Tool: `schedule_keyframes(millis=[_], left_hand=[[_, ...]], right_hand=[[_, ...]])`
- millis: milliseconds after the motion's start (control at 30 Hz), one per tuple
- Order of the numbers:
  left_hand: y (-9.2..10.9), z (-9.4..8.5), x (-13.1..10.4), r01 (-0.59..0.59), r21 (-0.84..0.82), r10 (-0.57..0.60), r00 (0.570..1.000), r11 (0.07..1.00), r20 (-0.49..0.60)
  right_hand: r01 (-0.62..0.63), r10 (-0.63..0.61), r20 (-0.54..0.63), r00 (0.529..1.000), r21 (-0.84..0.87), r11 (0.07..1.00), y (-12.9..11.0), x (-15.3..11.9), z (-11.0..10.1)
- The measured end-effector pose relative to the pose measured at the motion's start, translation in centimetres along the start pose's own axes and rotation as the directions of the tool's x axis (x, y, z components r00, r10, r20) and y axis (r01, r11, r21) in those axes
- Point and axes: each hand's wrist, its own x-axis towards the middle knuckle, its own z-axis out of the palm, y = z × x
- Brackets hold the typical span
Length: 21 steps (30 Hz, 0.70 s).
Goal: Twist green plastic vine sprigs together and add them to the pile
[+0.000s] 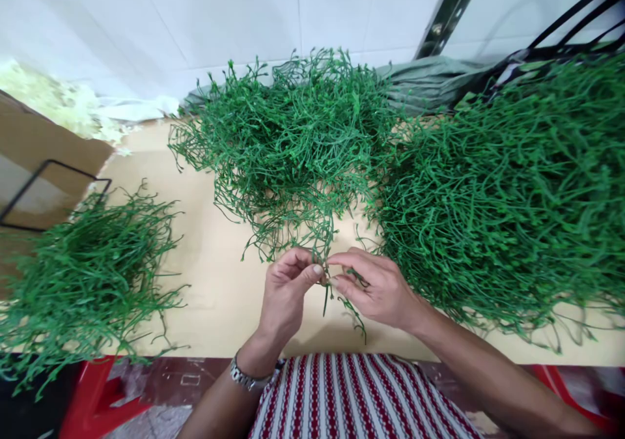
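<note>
Low over the front of the table, my left hand (289, 289) pinches a thin green plastic stem (325, 301) between thumb and forefinger. My right hand (375, 286) meets it from the right, its thumb and forefinger closed at the same stem, with another green sprig (359, 322) hanging below its fingers. What exactly lies between the fingertips is partly hidden. Just beyond my hands spreads a loose heap of green artificial stems (293, 133) with small budded tips. A larger, denser pile of stems (508, 198) lies to the right, close to my right forearm.
On the left a smaller pile of stems (97, 276) overhangs the table's (215, 296) front edge. Behind it stand a cardboard box (43, 146) and a black wire frame (73, 172). Pale yellow flowers (53, 103) lie at the back left. Red stools (100, 400) stand below the table.
</note>
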Motion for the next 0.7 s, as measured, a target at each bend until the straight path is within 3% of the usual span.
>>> schedule_keyframes(millis=[200,367,533,700], left_hand=[[-0.4,0.0,0.0,0.057,-0.05,-0.054,0.998,0.997,0.043],[-0.3,0.6,0.2,0.102,-0.104,-0.101,0.995,0.989,0.019],[-0.3,0.9,0.4,0.107,-0.118,-0.108,0.994,0.987,-0.007],[0.1,0.2,0.8,0.148,-0.006,-0.146,0.98,0.989,0.133]], right_hand=[[0.176,-0.183,-0.022,0.983,-0.183,0.967,0.8,0.1,0.0],[0.278,-0.283,0.04,0.958,-0.36,0.891,1.1,0.0,0.1],[0.256,-0.259,0.039,0.965,-0.35,0.901,1.0,0.5,0.0],[0.23,-0.207,0.125,0.97,-0.208,0.951,0.8,1.0,-0.4]])
